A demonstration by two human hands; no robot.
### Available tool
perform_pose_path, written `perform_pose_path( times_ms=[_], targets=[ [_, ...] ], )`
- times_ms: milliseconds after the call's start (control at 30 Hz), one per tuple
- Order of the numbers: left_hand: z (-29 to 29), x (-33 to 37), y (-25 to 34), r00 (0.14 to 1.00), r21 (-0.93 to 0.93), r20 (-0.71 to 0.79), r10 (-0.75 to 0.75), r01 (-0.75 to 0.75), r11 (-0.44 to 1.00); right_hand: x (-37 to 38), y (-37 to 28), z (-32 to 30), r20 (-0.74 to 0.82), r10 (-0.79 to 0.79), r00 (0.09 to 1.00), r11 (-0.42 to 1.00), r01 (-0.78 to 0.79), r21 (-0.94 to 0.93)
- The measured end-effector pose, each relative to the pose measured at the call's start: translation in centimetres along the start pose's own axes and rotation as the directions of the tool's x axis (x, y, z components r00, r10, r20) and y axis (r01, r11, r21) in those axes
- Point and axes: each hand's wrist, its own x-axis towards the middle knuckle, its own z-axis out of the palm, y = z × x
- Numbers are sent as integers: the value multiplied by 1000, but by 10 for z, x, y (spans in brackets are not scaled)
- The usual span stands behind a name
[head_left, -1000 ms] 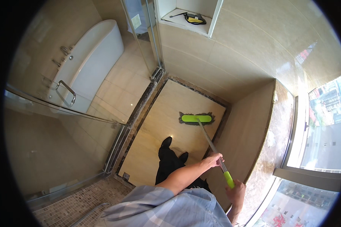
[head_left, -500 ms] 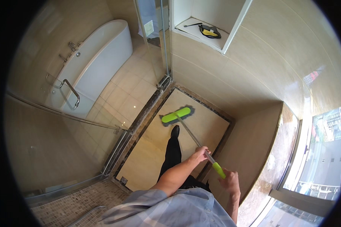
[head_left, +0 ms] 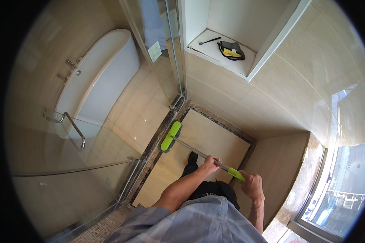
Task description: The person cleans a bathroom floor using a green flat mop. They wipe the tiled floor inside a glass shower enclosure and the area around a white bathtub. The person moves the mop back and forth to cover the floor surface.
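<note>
A flat mop point(head_left: 171, 136) with a green head and grey fringed pad lies on the beige floor, its pad against the dark stone border on the left. Its grey pole slants from the head toward me. My left hand point(head_left: 211, 164) is closed round the middle of the pole. At the top end, my right hand point(head_left: 252, 185) grips the green handle point(head_left: 236, 174), covering its tip. My shoe point(head_left: 192, 157) stands on the floor close to the pole.
A glass door point(head_left: 81, 174) with a metal handle point(head_left: 75, 128) is at left, a white bathtub point(head_left: 99, 81) beyond it. The wall niche point(head_left: 247, 68) holds a black-and-yellow item point(head_left: 231, 51) and a thin black stick point(head_left: 210, 41). A ledge point(head_left: 290, 194) and window are at right.
The mop head has swung left from mid-floor to the stone border and turned more upright. Both hands stay on the pole and handle. The view has shifted slightly.
</note>
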Motion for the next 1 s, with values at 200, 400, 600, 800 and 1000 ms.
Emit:
perform_pose_path(
  times_ms=[200,400,600,800,1000],
  targets=[
    [57,13,9,994,-42,107,37,-33,999,24,16,-6,-63,85,994,994,-81,69],
    [117,42,-21,993,270,118,-14,-19,963,77,96,45,-49,236,971,944,-217,249],
    [146,55,-95,988,591,-153,2,90,802,34,164,34,81,409,909,844,-411,344],
    [149,54,-223,940,694,-201,-275,334,637,-57,191,-36,203,723,661,546,-726,418],
    [169,10,-320,827,823,-208,-521,436,363,-141,208,-85,146,845,515,391,-780,490]
  ],
)
